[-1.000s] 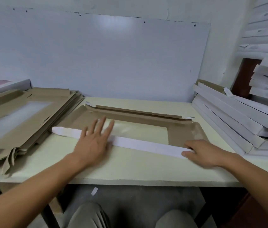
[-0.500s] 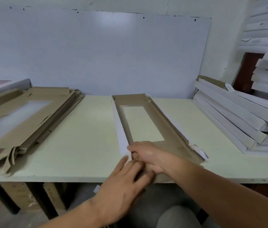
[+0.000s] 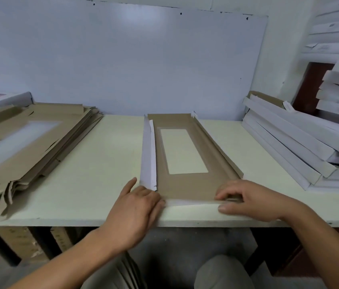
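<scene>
while the cardboard blank (image 3: 185, 184) lies flat and lengthwise on the table (image 3: 106, 163), running straight away from the fingertips, both hands are working its near end. left hand (image 3: 137, 207) is down on the near left corner, fingers laid out fairly straight and close together, pressing on the card, thumb stuck out wide on the far side. just beyond that thumb the white side flap (image 3: 148, 155) stands up along the blank's left edge. over to the right hand (image 3: 254, 201): fingers bent and bunched, tips planted on the near right corner, thumb stretched along the table on the near side, and the near flap (image 3: 189, 202) is pinched between them. that flap runs as a pale strip from one hand's fingers to the other's. ahead of both sets of fingers sits the rectangular window cut in the blank, with the table showing through. well out past the left fingers, a pile of brown blanks (image 3: 29, 138). well out past the right fingers, a stack of white boxes (image 3: 289, 147). behind it all, a white board (image 3: 122, 59) against the wall.
</scene>
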Demonstrator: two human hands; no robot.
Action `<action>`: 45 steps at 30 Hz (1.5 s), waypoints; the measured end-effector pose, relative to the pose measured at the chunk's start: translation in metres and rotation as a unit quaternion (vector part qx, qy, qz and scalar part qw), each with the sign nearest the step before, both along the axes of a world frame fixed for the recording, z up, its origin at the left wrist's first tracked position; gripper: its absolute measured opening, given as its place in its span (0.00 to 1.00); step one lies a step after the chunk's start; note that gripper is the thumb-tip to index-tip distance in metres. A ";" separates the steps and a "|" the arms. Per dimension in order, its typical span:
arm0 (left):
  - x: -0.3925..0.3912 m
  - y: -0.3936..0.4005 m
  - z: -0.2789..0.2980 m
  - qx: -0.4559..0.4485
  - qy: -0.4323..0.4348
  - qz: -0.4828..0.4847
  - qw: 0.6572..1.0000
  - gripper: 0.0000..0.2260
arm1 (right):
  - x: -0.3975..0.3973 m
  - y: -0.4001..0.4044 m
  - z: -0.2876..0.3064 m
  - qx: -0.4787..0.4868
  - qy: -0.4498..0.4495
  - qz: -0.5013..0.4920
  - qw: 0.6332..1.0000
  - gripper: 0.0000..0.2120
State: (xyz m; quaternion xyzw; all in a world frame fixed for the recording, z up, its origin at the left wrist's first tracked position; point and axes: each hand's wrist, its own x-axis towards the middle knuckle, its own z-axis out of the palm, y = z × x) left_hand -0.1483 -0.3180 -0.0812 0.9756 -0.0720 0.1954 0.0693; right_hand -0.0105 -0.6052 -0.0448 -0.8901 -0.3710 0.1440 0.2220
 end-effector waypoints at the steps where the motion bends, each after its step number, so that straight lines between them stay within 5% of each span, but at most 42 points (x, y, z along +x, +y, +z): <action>1: 0.004 0.000 0.002 -0.023 -0.008 -0.003 1.000 0.16 | 0.000 -0.006 -0.001 0.011 -0.007 -0.024 1.000 0.10; 7: 0.027 -0.007 0.012 -0.081 0.000 0.055 0.995 0.05 | -0.003 0.007 -0.004 -0.021 -0.087 -0.130 0.988 0.08; 10: 0.032 -0.015 0.011 0.025 0.032 0.125 0.991 0.14 | -0.010 0.028 -0.012 -0.071 -0.199 -0.140 0.967 0.18; 13: 0.030 -0.026 0.012 0.103 -0.036 0.096 0.989 0.14 | -0.016 0.047 -0.025 -0.115 -0.270 -0.095 0.951 0.29; 15: 0.030 -0.035 0.010 0.102 -0.046 0.015 0.994 0.15 | -0.021 0.059 -0.034 -0.108 -0.259 -0.015 0.960 0.30; 17: 0.031 -0.046 0.003 0.082 0.033 -0.050 0.995 0.18 | -0.028 0.067 -0.043 -0.067 -0.194 0.045 0.978 0.26; 19: 0.028 -0.048 -0.002 0.072 0.119 -0.067 0.988 0.25 | -0.034 0.069 -0.050 -0.077 -0.132 0.066 0.986 0.34; 22: 0.015 -0.039 -0.004 0.142 0.143 -0.022 0.979 0.30 | -0.033 0.053 -0.054 -0.126 -0.132 0.047 0.982 0.48; 26: 0.003 -0.013 0.001 0.185 0.100 -0.004 0.978 0.36 | -0.025 0.019 -0.050 -0.163 -0.120 -0.016 0.979 0.52; 29: -0.004 0.007 0.001 0.180 0.089 0.018 0.979 0.33 | -0.019 -0.003 -0.047 -0.194 -0.130 -0.061 0.970 0.49; 38: 0.030 0.000 0.020 0.216 0.109 0.066 0.968 0.15 | -0.014 0.026 -0.023 -0.145 -0.231 -0.016 0.962 0.15; 45: 0.043 0.011 0.034 0.180 0.068 -0.007 0.981 0.10 | -0.010 0.053 -0.018 -0.125 -0.256 0.003 0.958 0.16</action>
